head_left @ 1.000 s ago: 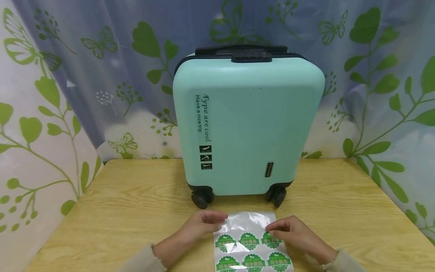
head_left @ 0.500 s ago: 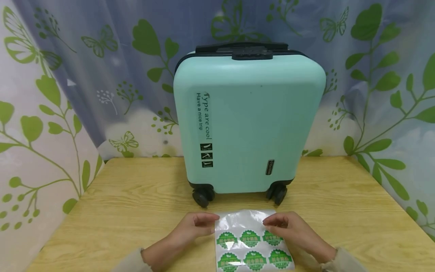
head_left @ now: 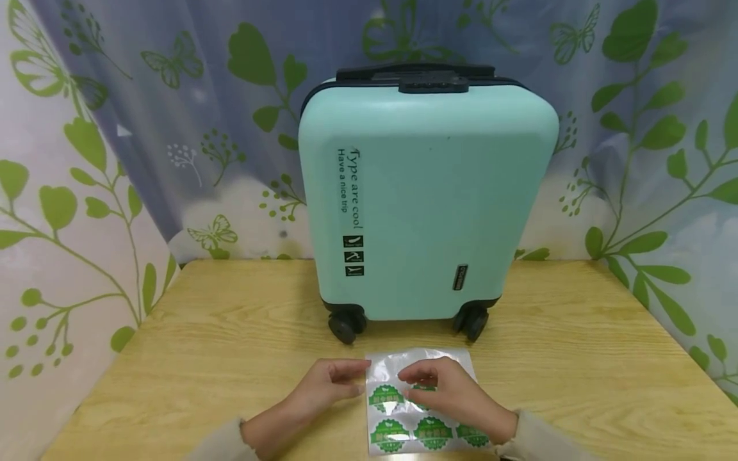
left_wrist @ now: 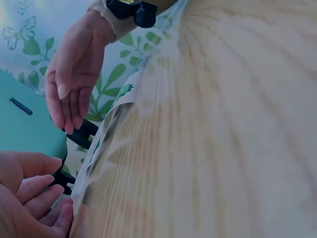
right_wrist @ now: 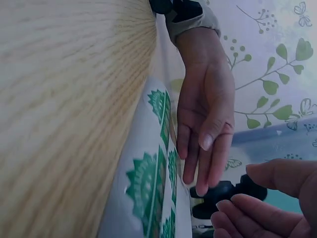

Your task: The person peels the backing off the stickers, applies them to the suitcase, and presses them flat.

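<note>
A white glossy sheet [head_left: 377, 368] of round green stickers lies on the table in front of a mint-green suitcase [head_left: 426, 205]. Beside the sheet's left edge is my left hand [head_left: 323, 387], its thumb and fingers apart with nothing between them. My right hand [head_left: 452, 394] is over the sheet's middle and covers some of the stickers. In the right wrist view its thumb [right_wrist: 277, 173] and fingers [right_wrist: 262, 213] are also spread around nothing. The left wrist view has the sheet [left_wrist: 101, 131] low and edge-on between both hands.
The suitcase stands upright on black wheels [head_left: 346, 326] just behind the sheet, with printed text on its front. Wood-grain table [head_left: 576, 358] extends on both sides. A curtain with leaf and butterfly prints [head_left: 248, 128] hangs behind the table.
My right hand has left the sheet's right edge and moved left over its middle. My left hand has drawn slightly left, off the sheet's edge. The head view has shifted a little.
</note>
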### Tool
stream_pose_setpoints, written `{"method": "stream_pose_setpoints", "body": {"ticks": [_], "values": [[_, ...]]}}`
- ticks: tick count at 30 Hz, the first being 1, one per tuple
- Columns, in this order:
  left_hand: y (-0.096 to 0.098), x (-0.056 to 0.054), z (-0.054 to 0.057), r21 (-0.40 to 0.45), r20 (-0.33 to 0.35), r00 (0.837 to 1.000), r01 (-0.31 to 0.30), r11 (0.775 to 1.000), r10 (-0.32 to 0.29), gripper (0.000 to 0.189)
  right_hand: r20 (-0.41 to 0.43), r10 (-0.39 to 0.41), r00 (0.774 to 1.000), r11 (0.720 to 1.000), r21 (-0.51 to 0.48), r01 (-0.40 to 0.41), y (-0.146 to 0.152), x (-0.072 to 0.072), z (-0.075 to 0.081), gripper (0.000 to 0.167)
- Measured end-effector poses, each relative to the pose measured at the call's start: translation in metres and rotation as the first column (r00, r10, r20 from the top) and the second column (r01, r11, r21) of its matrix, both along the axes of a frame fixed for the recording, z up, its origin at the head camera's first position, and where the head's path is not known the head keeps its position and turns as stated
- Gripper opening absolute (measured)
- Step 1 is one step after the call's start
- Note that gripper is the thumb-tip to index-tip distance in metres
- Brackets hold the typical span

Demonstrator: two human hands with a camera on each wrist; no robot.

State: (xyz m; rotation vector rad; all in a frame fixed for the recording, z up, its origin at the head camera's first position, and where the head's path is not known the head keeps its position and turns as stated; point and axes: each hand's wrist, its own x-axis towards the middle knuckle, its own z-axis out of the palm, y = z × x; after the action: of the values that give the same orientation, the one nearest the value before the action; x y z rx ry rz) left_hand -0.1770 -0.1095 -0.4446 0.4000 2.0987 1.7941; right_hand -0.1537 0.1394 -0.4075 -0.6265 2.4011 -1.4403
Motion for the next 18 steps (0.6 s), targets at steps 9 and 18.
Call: {"method": "stream_pose_setpoints", "body": {"ticks": [9,18], "values": [[0.002,0.002,-0.003,-0.023,-0.068,0.997,-0.039,0.999,0.037,0.054,0.062,-0.008,0.998,0.999,-0.034,0.011,-0.014,-0.006,-0.013,0.025],[0.004,-0.003,-0.004,-0.024,-0.083,0.997,0.009,1.000,-0.011,0.050,0.120,-0.026,0.992,0.996,-0.078,0.036,-0.016,-0.007,-0.025,0.025]]}}
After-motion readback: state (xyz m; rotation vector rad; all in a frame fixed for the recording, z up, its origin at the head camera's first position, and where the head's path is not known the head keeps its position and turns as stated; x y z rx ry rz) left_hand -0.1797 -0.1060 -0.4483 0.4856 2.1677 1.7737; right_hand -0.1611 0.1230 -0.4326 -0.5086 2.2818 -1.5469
